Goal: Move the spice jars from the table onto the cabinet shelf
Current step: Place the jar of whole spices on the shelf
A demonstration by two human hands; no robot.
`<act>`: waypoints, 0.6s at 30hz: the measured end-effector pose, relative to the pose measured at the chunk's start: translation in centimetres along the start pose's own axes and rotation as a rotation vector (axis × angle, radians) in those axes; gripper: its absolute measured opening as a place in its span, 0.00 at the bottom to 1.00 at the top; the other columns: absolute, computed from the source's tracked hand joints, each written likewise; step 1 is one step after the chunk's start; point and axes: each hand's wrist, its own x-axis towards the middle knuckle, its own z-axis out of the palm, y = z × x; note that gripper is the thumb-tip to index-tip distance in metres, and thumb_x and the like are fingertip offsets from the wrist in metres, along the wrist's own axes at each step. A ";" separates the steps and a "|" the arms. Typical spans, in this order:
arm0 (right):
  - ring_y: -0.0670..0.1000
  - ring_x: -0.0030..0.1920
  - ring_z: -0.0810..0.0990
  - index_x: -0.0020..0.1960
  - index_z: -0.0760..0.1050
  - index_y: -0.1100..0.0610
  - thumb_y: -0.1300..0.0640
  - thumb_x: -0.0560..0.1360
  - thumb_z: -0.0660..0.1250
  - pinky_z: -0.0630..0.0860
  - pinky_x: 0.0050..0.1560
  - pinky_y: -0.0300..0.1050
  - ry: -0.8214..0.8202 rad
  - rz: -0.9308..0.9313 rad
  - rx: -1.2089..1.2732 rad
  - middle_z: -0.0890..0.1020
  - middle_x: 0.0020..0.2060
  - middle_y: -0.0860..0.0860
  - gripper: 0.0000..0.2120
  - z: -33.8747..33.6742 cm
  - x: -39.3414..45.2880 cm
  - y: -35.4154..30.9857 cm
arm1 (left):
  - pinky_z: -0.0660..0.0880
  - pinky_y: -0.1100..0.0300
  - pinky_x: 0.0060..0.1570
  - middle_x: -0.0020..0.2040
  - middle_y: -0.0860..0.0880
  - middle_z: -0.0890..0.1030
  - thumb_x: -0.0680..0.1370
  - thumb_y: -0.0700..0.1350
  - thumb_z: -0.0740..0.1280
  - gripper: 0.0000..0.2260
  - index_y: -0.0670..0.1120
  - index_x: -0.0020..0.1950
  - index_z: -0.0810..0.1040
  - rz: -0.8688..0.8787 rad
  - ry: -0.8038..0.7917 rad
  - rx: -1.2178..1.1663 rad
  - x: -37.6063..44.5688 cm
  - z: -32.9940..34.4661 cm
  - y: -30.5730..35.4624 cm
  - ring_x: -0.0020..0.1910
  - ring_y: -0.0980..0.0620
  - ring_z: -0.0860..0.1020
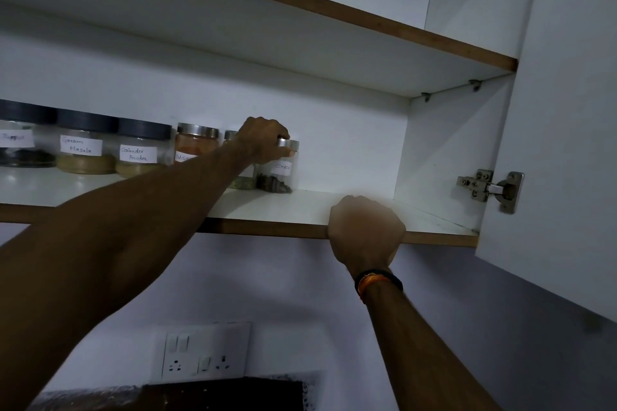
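Note:
My left hand (265, 140) grips the steel lid of a glass jar labelled Cloves (278, 172), which stands on the white cabinet shelf (300, 207). Left of it stand a jar mostly hidden by my forearm (231, 136), a steel-lidded jar of orange powder (196, 145), and three dark-lidded jars: Coriander Powder (142, 152), Garam Masala (85, 147) and one with a blurred label (23, 140). My right hand (365, 232) is at the shelf's front edge with its back to me and its fingers over the edge.
The open cabinet door (561, 143) hangs at the right on a metal hinge (490, 188). An upper shelf (300, 10) runs above. Bare shelf lies right of the cloves jar. A wall switch and socket plate (203, 355) sits below.

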 end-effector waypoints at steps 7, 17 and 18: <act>0.50 0.26 0.72 0.30 0.78 0.54 0.47 0.69 0.52 0.69 0.31 0.41 -0.088 0.019 0.011 0.76 0.24 0.48 0.20 -0.8 0.1 -0.3 | 0.65 0.47 0.71 0.74 0.45 0.72 0.79 0.55 0.68 0.28 0.46 0.76 0.68 0.013 0.091 -0.123 -2.2 -0.9 1.5 0.71 0.43 0.72; 0.53 0.31 0.73 0.35 0.74 0.57 0.51 0.78 0.52 0.70 0.46 0.51 -0.250 -0.002 -0.131 0.78 0.30 0.52 0.19 -1.9 -0.7 -1.0 | 0.68 0.53 0.68 0.73 0.46 0.73 0.79 0.53 0.69 0.26 0.45 0.74 0.70 0.171 -0.094 -0.249 -10.1 -4.8 6.6 0.71 0.47 0.71; 0.54 0.32 0.73 0.35 0.72 0.57 0.51 0.80 0.52 0.68 0.46 0.51 -0.243 -0.010 -0.154 0.78 0.30 0.52 0.19 -2.1 -1.0 -1.2 | 0.67 0.55 0.68 0.73 0.47 0.73 0.79 0.53 0.69 0.26 0.45 0.74 0.70 0.194 -0.109 -0.265 -11.1 -4.9 7.2 0.71 0.48 0.72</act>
